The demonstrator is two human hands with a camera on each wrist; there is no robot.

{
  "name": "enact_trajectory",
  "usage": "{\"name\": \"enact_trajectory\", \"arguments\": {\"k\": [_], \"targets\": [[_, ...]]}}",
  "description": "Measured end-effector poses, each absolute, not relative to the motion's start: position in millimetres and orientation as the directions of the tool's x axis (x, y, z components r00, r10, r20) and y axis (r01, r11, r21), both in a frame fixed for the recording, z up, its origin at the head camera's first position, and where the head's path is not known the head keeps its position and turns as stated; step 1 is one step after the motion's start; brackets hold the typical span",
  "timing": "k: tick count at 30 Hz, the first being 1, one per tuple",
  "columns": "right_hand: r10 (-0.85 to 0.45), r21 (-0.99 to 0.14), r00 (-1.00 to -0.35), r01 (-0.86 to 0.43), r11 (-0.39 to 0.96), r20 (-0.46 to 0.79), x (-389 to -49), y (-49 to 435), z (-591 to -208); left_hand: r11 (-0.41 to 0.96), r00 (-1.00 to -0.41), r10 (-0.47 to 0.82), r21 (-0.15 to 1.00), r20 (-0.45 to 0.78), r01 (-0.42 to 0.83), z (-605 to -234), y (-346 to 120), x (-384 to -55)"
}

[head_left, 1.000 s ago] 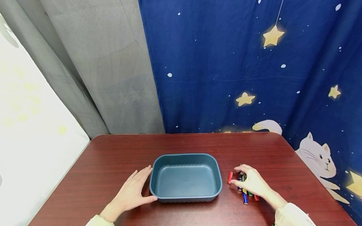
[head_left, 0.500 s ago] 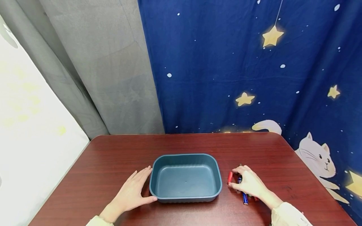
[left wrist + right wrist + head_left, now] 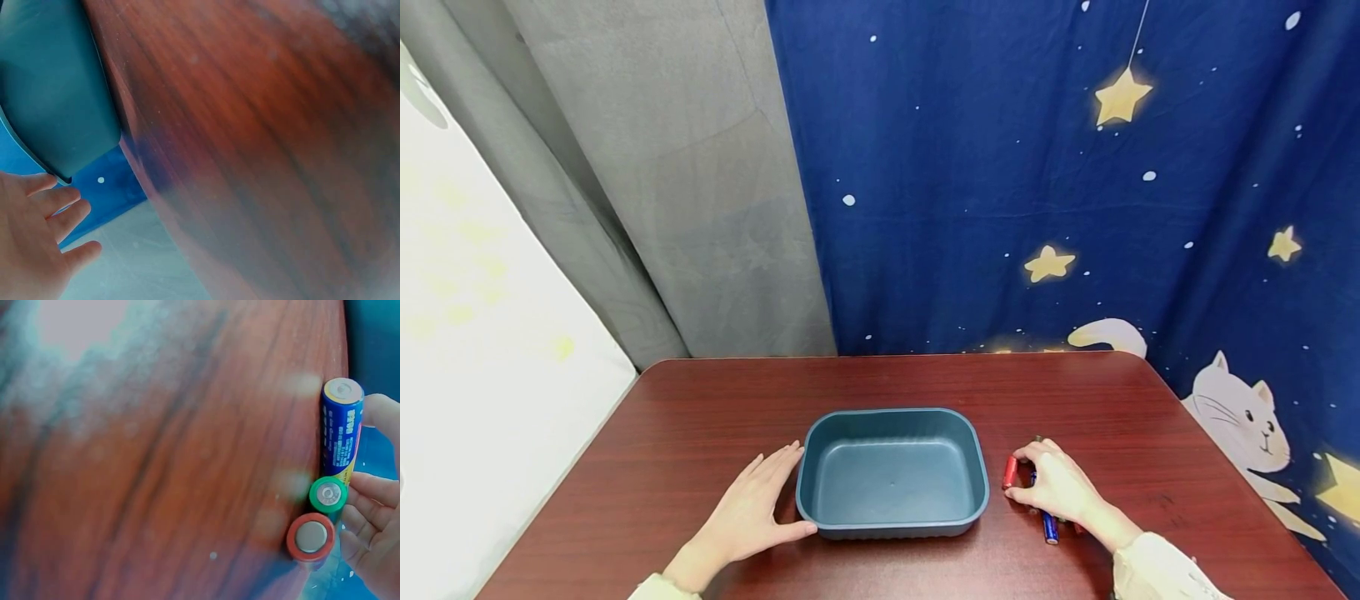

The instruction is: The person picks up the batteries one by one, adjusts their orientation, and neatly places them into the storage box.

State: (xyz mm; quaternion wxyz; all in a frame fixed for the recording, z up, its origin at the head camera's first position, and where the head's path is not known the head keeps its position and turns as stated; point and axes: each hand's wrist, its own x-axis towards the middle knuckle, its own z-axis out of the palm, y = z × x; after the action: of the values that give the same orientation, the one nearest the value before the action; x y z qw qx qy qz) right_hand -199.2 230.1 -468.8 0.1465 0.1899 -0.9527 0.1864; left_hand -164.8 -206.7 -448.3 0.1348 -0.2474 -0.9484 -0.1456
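A dark teal plastic bin (image 3: 895, 531) stands on the table, its inside bare. At the bin's left side my left hand (image 3: 748, 512) has its fingers spread and straight, fingertips and thumb right at the rim. My right hand (image 3: 1060, 483), to the bin's right, pinches a red battery (image 3: 1010, 472) end to end between thumb and index finger. Beneath that palm lie several more batteries, partly hidden. In the right wrist view a blue and yellow battery (image 3: 340, 428), a green-ended battery (image 3: 329, 494) and a red-ended battery (image 3: 311, 537) show beside the fingers.
The reddish-brown wooden table (image 3: 895, 383) reaches back to a blue curtain (image 3: 955, 208) with stars and a cat. A grey curtain (image 3: 700, 208) hangs at the back left, and a white sheet (image 3: 490, 375) borders the table's left side.
My right hand has shifted slightly left and closed thumb and index finger onto the red battery, covering more of the pile. The left hand and the bin stay in place.
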Motion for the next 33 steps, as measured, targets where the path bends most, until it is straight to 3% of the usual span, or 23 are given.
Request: {"name": "enact_trajectory", "arguments": {"k": [12,25,33], "targets": [[-0.323,-0.283,-0.884,-0.423,0.861,0.338,-203,231,-469,0.84,-0.846,0.426,0.208,0.32,0.502,-448,-206,-165],[-0.285,-0.405,-0.911,-0.391,0.827,0.298,-198,229,-450,0.835,-0.841,0.43,0.21,0.328,0.508,-449,-207,-165],[-0.296,-0.405,-0.871,-0.453,0.794,0.393,-199,223,-446,0.835,-0.846,0.426,0.22,0.321,0.504,-449,-206,-164]]}}
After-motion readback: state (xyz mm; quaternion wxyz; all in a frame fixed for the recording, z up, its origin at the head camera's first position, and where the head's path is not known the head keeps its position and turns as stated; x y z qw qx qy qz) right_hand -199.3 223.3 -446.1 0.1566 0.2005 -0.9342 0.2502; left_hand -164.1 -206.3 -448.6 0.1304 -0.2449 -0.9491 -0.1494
